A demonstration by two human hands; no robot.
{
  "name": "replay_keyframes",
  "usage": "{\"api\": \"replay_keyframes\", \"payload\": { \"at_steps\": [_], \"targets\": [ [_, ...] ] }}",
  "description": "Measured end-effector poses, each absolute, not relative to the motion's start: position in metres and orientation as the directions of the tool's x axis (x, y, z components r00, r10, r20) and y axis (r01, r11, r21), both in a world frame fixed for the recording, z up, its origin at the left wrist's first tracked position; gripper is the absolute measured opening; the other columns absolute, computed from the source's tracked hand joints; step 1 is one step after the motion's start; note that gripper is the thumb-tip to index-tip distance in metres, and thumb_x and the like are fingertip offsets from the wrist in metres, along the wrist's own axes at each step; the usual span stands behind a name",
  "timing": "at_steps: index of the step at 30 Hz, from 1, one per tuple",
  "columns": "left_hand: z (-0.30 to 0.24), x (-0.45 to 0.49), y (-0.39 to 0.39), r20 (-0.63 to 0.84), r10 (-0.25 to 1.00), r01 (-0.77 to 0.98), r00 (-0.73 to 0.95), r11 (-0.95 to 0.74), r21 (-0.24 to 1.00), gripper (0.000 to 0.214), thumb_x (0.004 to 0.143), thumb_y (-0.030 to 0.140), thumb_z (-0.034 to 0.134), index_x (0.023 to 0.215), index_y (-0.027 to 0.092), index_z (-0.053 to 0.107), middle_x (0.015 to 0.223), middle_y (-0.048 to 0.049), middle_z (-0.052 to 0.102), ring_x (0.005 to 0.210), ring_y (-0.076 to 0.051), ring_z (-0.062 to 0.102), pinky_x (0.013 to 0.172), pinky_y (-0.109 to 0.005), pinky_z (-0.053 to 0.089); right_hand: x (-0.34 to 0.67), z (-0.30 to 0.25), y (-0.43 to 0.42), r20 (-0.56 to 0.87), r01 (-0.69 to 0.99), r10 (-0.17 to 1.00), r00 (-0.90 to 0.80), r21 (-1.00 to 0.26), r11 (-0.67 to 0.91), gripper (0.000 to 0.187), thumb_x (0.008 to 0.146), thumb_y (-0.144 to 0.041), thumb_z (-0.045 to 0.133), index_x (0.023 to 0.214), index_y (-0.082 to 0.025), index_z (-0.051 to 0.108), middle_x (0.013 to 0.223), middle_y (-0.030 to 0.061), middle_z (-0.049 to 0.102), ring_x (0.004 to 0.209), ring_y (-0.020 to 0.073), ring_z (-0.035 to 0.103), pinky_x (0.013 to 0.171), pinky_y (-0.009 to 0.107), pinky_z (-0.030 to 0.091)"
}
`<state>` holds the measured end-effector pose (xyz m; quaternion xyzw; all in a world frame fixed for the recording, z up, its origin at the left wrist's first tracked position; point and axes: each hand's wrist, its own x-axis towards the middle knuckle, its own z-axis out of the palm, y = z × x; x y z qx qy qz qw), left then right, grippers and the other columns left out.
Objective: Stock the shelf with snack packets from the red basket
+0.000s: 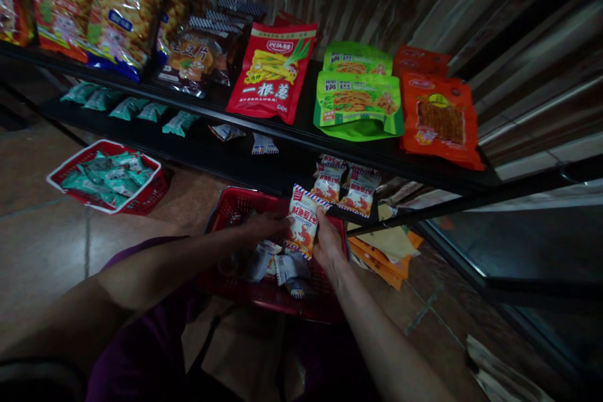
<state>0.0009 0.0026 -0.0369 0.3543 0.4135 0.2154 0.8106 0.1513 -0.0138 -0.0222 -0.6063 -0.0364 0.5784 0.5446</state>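
A small white and orange snack packet [302,223] is held up over the red basket [277,308], its printed front facing me. My right hand [328,240] is closed on the packet's right edge. From the other side, my left hand [267,228] reaches its fingers to the packet's left edge and pinches it. Several loose snack packets [277,264] lie in the basket below. Just beyond, on the lower shelf, stand similar white and orange packets [360,190].
The upper black shelf [207,103] carries bigger snack bags, among them a red bag [276,72] and a green bag [358,103]. A second red basket [153,191] with teal packets stands on the floor at left. Orange envelopes [384,264] lie right of my basket, near a slanting black bar [452,207].
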Motion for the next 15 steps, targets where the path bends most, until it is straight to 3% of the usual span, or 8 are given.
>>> {"api": "replay_keyframes", "payload": {
  "at_steps": [4, 10, 15],
  "targets": [
    [-0.034, 0.000, 0.004, -0.526, 0.687, -0.013, 0.502, 0.614, 0.789, 0.054, 0.061, 0.057, 0.070, 0.085, 0.009, 0.062, 0.077, -0.0071, 0.065, 0.066, -0.014, 0.058, 0.065, -0.028, 0.046, 0.152, -0.023, -0.012, -0.637, -0.565, 0.708, 0.305, -0.720, -0.403, 0.022, 0.080, -0.037, 0.064, 0.088, -0.016, 0.064, 0.072, 0.0050, 0.072, 0.070, 0.0191, 0.070, 0.065, 0.031, 0.058],
    [-0.033, -0.003, 0.011, -0.502, 0.754, 0.018, 0.424, 0.547, 0.837, 0.047, 0.071, 0.053, 0.061, 0.088, 0.009, 0.065, 0.083, -0.0096, 0.068, 0.069, -0.016, 0.061, 0.065, -0.028, 0.046, 0.153, -0.027, -0.013, -0.602, -0.572, 0.786, 0.140, -0.697, -0.432, 0.032, 0.082, -0.044, 0.060, 0.099, -0.017, 0.065, 0.087, 0.0066, 0.073, 0.081, 0.0196, 0.069, 0.071, 0.031, 0.057],
    [-0.034, 0.005, 0.015, -0.515, 0.788, -0.002, 0.337, 0.548, 0.837, 0.038, 0.076, 0.048, 0.057, 0.083, 0.011, 0.065, 0.077, -0.0063, 0.068, 0.070, -0.018, 0.061, 0.066, -0.028, 0.048, 0.152, -0.031, -0.017, -0.595, -0.543, 0.801, 0.066, -0.695, -0.472, 0.043, 0.079, -0.050, 0.061, 0.108, -0.018, 0.063, 0.091, 0.0065, 0.073, 0.087, 0.0212, 0.068, 0.075, 0.034, 0.056]
  ]
}}
